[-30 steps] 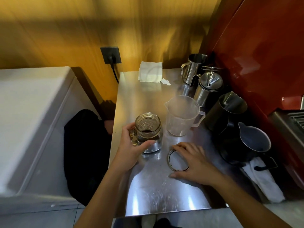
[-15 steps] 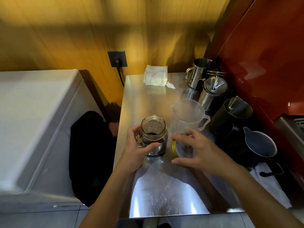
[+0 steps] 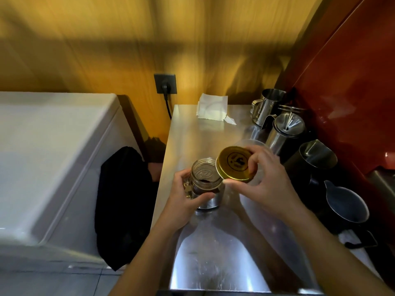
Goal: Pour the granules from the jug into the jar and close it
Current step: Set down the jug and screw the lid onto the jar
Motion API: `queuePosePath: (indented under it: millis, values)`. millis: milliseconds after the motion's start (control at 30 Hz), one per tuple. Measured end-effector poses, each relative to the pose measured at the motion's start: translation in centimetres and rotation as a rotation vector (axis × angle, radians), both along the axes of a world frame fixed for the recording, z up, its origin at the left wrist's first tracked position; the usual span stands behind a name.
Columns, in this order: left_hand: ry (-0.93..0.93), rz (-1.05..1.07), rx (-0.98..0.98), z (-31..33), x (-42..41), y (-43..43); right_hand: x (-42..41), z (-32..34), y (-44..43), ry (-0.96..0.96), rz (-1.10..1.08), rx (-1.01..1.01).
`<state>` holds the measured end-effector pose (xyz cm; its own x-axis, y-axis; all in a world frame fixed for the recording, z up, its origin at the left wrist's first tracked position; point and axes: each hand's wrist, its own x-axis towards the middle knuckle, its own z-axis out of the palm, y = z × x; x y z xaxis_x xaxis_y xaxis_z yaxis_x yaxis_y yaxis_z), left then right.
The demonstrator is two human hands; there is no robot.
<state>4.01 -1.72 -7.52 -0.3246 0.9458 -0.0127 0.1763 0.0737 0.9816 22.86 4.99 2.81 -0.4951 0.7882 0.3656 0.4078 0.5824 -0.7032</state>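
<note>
From my remote seat, I see the left hand (image 3: 181, 201) wrapped around the glass jar (image 3: 206, 182), thumb in front and fingers curled behind by its handle, pinning it upright on the steel counter (image 3: 192, 135) so it cannot twist or slide. Dark granules (image 3: 206, 181) show inside, well below the open mouth. The right hand (image 3: 267, 184) pinches the gold lid (image 3: 235, 163) by its rim, thumb on the near edge and fingertips over the far edge, holding it tilted and just right of the jar's mouth, its lower edge close to or overlapping the glass rim; I cannot tell whether they touch. The rim grip leaves the lid's underside clear to drop onto the threads. The clear plastic jug (image 3: 252, 144) stands behind the lid, mostly hidden, and looks empty, so I judge pouring finished and closing begun. Steel pitchers (image 3: 269, 105) crowd the counter's right edge, apart from the work. Next I would level the lid over the mouth before turning; a tilted start risks cross-threading
</note>
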Motion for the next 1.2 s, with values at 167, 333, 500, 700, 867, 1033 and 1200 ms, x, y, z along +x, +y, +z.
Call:
queuePosePath:
  millis: [167,333,500,700,867,1033,1200]
  values:
    - [-0.02,-0.002,-0.009,0.1,0.1,0.0,-1.5,-0.5,0.6,-0.11,0.067,0.043]
    - [-0.034,-0.009,0.0,-0.1,0.1,0.0,-2.6,-1.0,1.1,-0.12,0.138,0.022]
    - [-0.065,0.005,0.005,0.2,0.4,-0.1,-3.7,-1.8,1.7,-0.216,0.184,0.035]
    - [-0.065,0.018,0.005,0.4,0.6,-0.1,-3.9,-2.0,2.4,-0.261,0.24,0.017]
    - [-0.059,0.016,0.003,0.5,0.6,0.0,-4.3,-1.3,3.3,-0.364,0.378,0.129]
    - [-0.046,0.034,-0.019,0.6,0.7,0.0,-5.3,-0.3,4.4,-0.56,0.378,0.223]
    - [-0.042,0.03,-0.034,0.6,0.7,0.1,-5.7,0.8,5.5,-0.584,0.495,0.214]
